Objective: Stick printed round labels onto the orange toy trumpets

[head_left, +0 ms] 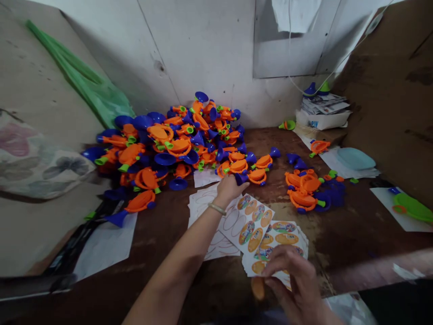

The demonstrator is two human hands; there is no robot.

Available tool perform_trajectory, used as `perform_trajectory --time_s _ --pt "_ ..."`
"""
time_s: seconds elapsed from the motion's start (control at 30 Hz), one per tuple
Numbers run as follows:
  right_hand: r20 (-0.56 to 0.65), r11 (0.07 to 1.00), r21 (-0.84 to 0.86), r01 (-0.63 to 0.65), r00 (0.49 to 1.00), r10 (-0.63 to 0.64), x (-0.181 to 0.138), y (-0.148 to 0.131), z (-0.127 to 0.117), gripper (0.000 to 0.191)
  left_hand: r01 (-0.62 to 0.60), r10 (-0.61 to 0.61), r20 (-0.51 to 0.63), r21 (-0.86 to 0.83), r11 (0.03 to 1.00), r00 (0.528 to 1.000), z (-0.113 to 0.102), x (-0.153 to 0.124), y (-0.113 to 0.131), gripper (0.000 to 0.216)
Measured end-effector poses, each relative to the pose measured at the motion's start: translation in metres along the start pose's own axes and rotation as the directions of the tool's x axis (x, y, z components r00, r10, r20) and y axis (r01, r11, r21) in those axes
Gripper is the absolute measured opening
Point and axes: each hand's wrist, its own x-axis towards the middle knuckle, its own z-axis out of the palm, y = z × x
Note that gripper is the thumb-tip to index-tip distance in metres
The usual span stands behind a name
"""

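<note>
My left hand [229,188] reaches forward to the front edge of a pile of orange toy trumpets. Its thumb and fingers close around a toy trumpet with a blue bell [241,179]; some fingers are hidden. Closer to me, my right hand [296,280] pinches an orange oval sticker [258,288] between thumb and fingertips. Beneath and beyond that hand lie printed sticker sheets [286,227] with colourful ovals. Another sticker sheet [256,221], partly peeled, overlaps them. Used backing sheets [199,210] with bare oval outlines spread under my left forearm.
The big toy pile [179,144] fills the back left against the wall. A smaller toy group [302,189] sits right of centre. At the far right are a light-blue lid-like piece [356,158], a paper-filled box [323,118] and a green part [412,206]. A green bag [98,92] hangs left.
</note>
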Motion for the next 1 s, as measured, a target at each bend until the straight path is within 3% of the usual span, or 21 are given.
perform_trajectory --time_s 0.13,0.2,0.27,0.37,0.4,0.43,0.5,0.57,0.7,0.8,0.9,1.0 --pt "-0.166 0.981 -0.147 -0.129 0.981 0.104 0.006 0.006 -0.013 0.06 -0.029 0.027 -0.084 -0.025 0.999 0.996 0.01 0.013 0.012 0.037" --pt "-0.293 0.959 -0.179 -0.219 0.942 0.16 0.01 0.015 -0.022 0.062 -0.075 0.059 -0.17 -0.085 0.994 0.984 0.003 0.001 0.015 0.024" --pt "-0.428 0.954 -0.143 -0.264 0.885 0.181 0.015 0.027 -0.028 0.074 -0.135 0.089 -0.269 -0.159 0.978 0.959 -0.007 -0.026 0.014 0.012" --pt "-0.526 0.958 -0.025 -0.285 0.818 0.23 0.026 0.042 -0.024 0.082 -0.24 0.132 -0.364 -0.27 0.933 0.922 -0.015 -0.088 0.008 0.024" --pt "-0.537 0.957 0.019 -0.289 0.805 0.254 0.029 0.045 -0.02 0.082 -0.281 0.145 -0.383 -0.328 0.902 0.912 -0.014 -0.109 0.006 0.03" --pt "-0.544 0.955 0.063 -0.291 0.792 0.277 0.032 0.045 -0.014 0.082 -0.331 0.134 -0.392 -0.495 0.804 0.91 -0.012 -0.129 0.003 0.036" --pt "-0.548 0.95 0.133 -0.283 0.778 0.308 0.037 0.041 -0.003 0.081 -0.3 0.024 -0.355 -0.748 0.593 0.934 -0.007 -0.16 -0.001 0.035" --pt "-0.538 0.952 0.147 -0.269 0.786 0.305 0.039 0.033 0.009 0.08 -0.253 -0.103 -0.319 -0.878 0.407 0.942 -0.003 -0.177 -0.004 0.03" --pt "-0.469 0.972 0.105 -0.21 0.851 0.235 0.04 0.015 0.031 0.083 -0.162 -0.252 -0.213 -0.964 0.21 0.944 -0.008 -0.179 -0.005 0.057" --pt "-0.39 0.982 0.114 -0.147 0.903 0.181 0.037 0.01 0.044 0.087 0.017 -0.26 0.003 -0.999 0.052 0.966 -0.012 -0.179 -0.004 0.06" --pt "-0.295 0.987 0.127 -0.098 0.946 0.132 0.035 0.012 0.047 0.093 0.189 -0.209 0.181 -0.982 0.018 0.961 -0.013 -0.185 -0.006 0.061" --pt "-0.363 0.986 0.113 -0.125 0.918 0.158 0.039 0.013 0.039 0.094 0.136 -0.183 0.12 -0.988 0.075 0.976 -0.012 -0.189 -0.012 0.062"
